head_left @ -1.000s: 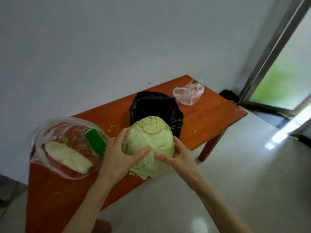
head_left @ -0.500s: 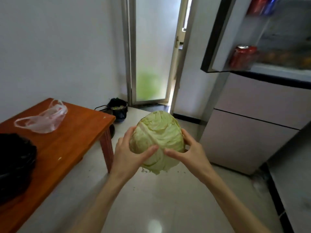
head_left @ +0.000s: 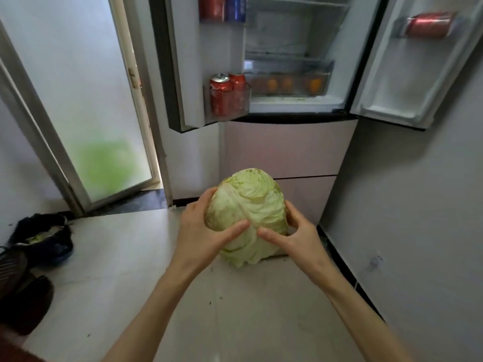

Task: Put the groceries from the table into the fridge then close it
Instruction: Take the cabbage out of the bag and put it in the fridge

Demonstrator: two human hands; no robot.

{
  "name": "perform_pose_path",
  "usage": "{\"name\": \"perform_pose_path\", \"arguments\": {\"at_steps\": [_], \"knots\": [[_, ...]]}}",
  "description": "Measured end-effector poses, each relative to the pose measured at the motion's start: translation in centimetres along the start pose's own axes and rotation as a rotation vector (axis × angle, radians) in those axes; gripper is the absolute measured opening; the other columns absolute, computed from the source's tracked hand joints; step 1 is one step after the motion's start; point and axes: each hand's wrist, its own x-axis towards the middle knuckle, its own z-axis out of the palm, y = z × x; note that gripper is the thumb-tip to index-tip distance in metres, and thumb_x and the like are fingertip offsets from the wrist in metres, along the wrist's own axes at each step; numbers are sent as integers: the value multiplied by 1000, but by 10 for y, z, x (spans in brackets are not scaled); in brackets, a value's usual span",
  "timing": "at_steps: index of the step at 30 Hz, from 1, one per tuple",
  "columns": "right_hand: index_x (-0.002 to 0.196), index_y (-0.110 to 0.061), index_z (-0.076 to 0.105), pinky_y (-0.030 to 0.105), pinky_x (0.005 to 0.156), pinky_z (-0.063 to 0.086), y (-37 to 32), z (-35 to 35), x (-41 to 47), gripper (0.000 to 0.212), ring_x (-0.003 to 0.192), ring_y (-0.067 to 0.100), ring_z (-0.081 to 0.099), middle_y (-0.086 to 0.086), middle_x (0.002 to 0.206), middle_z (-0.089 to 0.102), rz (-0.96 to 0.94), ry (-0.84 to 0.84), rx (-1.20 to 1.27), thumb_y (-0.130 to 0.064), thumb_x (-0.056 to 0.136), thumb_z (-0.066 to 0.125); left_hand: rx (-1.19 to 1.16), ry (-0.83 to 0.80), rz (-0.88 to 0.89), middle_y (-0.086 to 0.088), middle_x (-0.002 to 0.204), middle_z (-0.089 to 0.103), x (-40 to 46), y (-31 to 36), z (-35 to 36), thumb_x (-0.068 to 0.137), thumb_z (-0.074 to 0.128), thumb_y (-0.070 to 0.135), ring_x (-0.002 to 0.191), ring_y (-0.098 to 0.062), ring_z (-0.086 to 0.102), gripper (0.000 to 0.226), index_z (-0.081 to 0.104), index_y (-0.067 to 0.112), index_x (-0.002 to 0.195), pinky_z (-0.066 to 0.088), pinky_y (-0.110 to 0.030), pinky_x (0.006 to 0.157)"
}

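Step in hand: the carrying of one grocery item toward the fridge (head_left: 287,142) was judged to be under way, with the placing and the closing not yet done.
Left door: the left fridge door (head_left: 183,74) was shown swung open, with red cans (head_left: 222,94) standing in its lower bin.
Left hand: the left hand (head_left: 202,231) was shown cupped against the left flank of the cabbage (head_left: 247,215); its fingers (head_left: 210,195) were spread and curled around the far side, and the thumb was laid flat across the near face.
Cabbage: the head was held in the air between the two hands, below the open compartment and in front of the closed lower drawers.
Interior: a clear drawer (head_left: 290,79) holding orange fruit was seen, with a bare shelf above it.
Right hand: the right hand (head_left: 300,236) was shown gripping the right flank, thumb pointed toward the left thumb; the two thumb tips lay near each other but apart, and the other fingers were mostly hidden behind the leaves.
Right door: the right fridge door (head_left: 407,74) was shown open, with one can (head_left: 428,24) lying in its upper bin.
Next move: a lift up and forward was judged necessary, onto a shelf with room for the bulky head.
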Motion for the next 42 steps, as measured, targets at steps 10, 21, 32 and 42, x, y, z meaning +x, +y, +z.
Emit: {"name": "perform_pose_path", "arguments": {"at_steps": [10,21,32,42], "knots": [[128,-37,47,15,88,48,2,-43,159,87,104,-13,55,-28,112,58,-10,167,-4,-49,48,81,-30,-135,114,10,124,48,190,-11,68,48,67,73,119,-13,45,82,37,55,122,43,-41,101],[132,-26,51,29,95,50,-7,-145,311,90,112,2,58,-13,120,63,-89,302,-35,-43,49,84,-77,-151,208,6,126,45,349,31,174,51,63,72,122,-15,40,88,37,47,131,41,-43,102],[119,-30,56,15,77,52,-21,-266,515,64,103,1,62,-9,115,65,-278,324,83,-34,58,76,-1,-92,377,1,121,52,564,108,287,50,66,72,116,-20,46,83,43,47,126,44,-43,99],[133,-18,40,13,72,53,-59,-330,703,83,101,12,63,6,122,61,-364,370,22,-37,62,78,-136,30,365,3,121,57,740,144,335,46,70,74,115,-19,53,87,45,42,124,49,-42,94]]}}
